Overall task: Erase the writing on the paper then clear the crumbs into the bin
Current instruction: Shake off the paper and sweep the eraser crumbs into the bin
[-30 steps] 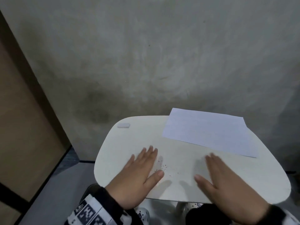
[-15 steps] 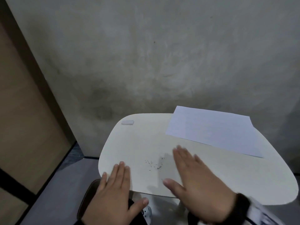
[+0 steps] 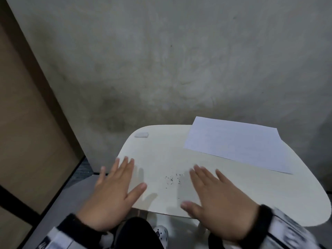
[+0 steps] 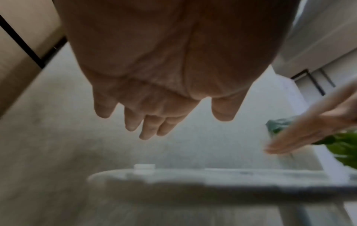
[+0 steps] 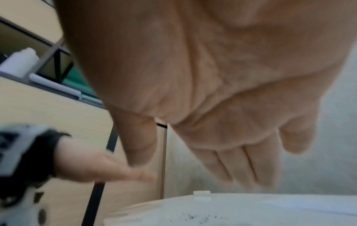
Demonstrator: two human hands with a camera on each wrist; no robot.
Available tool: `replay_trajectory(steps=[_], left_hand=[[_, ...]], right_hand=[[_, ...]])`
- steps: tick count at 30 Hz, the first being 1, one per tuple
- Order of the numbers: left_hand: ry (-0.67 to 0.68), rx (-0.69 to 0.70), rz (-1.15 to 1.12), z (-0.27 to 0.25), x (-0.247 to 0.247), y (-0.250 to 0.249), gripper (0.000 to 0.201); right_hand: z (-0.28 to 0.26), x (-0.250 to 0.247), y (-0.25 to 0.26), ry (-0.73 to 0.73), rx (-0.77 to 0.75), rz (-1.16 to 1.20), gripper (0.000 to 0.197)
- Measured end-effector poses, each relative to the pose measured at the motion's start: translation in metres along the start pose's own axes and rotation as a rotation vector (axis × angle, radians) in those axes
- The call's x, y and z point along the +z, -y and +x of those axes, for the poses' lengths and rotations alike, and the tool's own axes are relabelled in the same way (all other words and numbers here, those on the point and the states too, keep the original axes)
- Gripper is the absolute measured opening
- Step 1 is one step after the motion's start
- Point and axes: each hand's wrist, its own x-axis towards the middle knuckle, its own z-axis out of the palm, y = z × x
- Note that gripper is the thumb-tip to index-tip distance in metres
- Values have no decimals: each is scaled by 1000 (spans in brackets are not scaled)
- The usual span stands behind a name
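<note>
A small heap of dark eraser crumbs lies on the cream table near its front edge; the crumbs also show in the right wrist view. My left hand is flat and open to their left, over the table's left front edge. My right hand is flat and open just to their right. Neither hand holds anything. The white paper lies at the back right. A white eraser sits at the back left corner. No bin is in view.
A stained grey wall stands close behind the table. A tan wooden panel rises at the left. Below the front edge are my dark trousers and a shoe. Something green shows at the right of the left wrist view.
My left hand dropped below the table's front edge, then came back up to the crumbs' left. My right hand swept left toward the crumbs, then eased back a little to their right.
</note>
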Motion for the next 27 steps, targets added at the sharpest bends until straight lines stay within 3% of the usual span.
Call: replay_trajectory(steps=[2, 4, 6, 9, 10, 12, 14, 16, 18, 20, 22, 24, 26, 27], left_hand=[[102, -109, 64, -9, 3, 11, 145], [168, -143, 70, -12, 11, 10, 149], [202, -37, 76, -8, 22, -9, 139], [176, 176, 33, 4, 30, -49, 118], [156, 195, 10, 8, 27, -56, 115], [82, 166, -18, 14, 15, -49, 119], [33, 96, -22, 14, 1, -27, 125], [37, 11, 1, 11, -13, -8, 117], [53, -49, 30, 12, -21, -4, 112], [80, -34, 84, 21, -19, -11, 129], [160, 39, 131, 29, -5, -25, 146], [235, 180, 118, 30, 8, -40, 133], [236, 262, 71, 26, 10, -47, 111], [200, 259, 60, 25, 9, -45, 111]], right_hand=[[-23, 11, -10, 31, -35, -40, 125], [-28, 32, -11, 76, 44, -85, 100], [-10, 66, -2, -44, 10, -16, 84], [3, 33, 26, -26, -80, 86, 90], [9, 20, 27, -91, -96, 82, 99], [4, -6, 11, -7, -51, 131, 118], [-3, -18, -19, 46, 49, 70, 109], [-5, -19, -47, 162, 182, -35, 91], [1, -10, -54, 230, 229, -108, 92], [8, 0, -40, 264, 116, -146, 100], [15, 2, -14, 272, -86, -138, 95], [28, -10, -2, 295, -197, -71, 82], [48, -29, -7, 284, -145, 13, 72], [56, -35, -12, 253, -95, 9, 69]])
